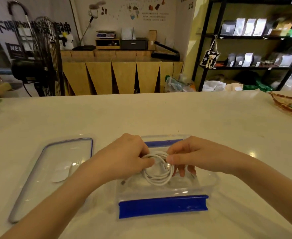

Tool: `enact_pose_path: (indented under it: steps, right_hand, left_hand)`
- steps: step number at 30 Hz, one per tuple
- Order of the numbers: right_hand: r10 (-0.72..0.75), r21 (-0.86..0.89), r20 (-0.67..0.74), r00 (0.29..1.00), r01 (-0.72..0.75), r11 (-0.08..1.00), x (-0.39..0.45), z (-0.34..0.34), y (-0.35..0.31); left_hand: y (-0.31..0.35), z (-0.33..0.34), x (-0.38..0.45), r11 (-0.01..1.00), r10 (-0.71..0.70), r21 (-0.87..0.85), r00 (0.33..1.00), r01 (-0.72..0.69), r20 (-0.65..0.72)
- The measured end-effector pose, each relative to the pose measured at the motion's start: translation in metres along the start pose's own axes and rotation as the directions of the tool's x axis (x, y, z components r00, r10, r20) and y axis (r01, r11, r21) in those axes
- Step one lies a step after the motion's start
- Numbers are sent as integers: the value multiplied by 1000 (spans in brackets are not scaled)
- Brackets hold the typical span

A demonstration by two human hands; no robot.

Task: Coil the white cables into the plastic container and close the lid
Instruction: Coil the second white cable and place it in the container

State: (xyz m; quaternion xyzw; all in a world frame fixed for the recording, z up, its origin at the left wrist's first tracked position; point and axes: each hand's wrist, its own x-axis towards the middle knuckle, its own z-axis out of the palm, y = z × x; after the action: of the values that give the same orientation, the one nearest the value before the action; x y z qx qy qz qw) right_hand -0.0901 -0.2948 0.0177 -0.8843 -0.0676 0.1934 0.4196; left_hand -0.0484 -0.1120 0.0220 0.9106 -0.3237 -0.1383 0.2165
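- The left hand (124,156) and right hand (191,156) are both pinching the coiled white cable (159,171), holding it just over the open plastic container (162,194).
- Keeping both pinches until the loops are lying flat inside should be stopping them springing apart.
- One plug end is seemingly trailing left; tuck it in.
- The lid (55,166) is lying beside the container, waiting.

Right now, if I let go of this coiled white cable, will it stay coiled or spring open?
The white cable looks springy: its loops are loose and uneven, so it would probably relax outward. Both the left hand and right hand pinch it, suggesting it needs restraint. The plastic container walls should likely catch it.
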Motion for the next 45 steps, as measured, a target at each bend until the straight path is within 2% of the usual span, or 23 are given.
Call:
enact_pose_path:
  steps: [4,7,13,16,18,20,23,27,30,34,41,45]
  right_hand:
    - [6,1,8,1000,-6,1000,3,0,0]
    - [22,47,51,998,-25,999,5,-1,-1]
    - [7,307,34,999,-17,952,8,-2,-3]
    - [-48,550,87,995,-7,835,6,0,-8]
    - [-104,621,99,990,20,784,4,2,-10]
    - [-125,613,57,991,64,787,5,3,-11]
    - [-122,516,-19,992,114,849,6,1,-14]
    - [-167,363,-28,986,165,917,0,-5,-20]
    - [-181,239,-60,982,190,952,-3,-6,-23]
    - [-182,108,-47,982,186,977,-2,-4,-22]
    - [-13,-8,-4,1000,13,1000,0,-1,-10]
    - [51,-78,-2,999,-51,996,3,8,-7]
  left_hand:
    - [-1,9,-2,1000,-14,-13,1000,14,-2]
    - [-3,9,-4,991,-35,-128,999,36,9]
    - [-8,-3,-7,899,-70,-432,997,72,21]
    - [-6,-8,-9,820,-82,-569,997,60,-14]
    - [-6,-12,-11,750,-72,-660,997,41,-19]
    - [-7,-15,-13,685,-53,-727,999,35,-2]
    - [-10,-18,-12,598,-30,-801,999,37,24]
    - [-11,-27,-14,553,18,-832,998,42,62]
    - [-10,-29,-13,593,22,-804,997,49,77]
    - [-9,-23,-12,716,-14,-697,999,39,41]
    - [-17,2,-12,864,-82,-503,992,23,-96]
    - [-17,10,-15,932,-91,-361,988,41,-122]
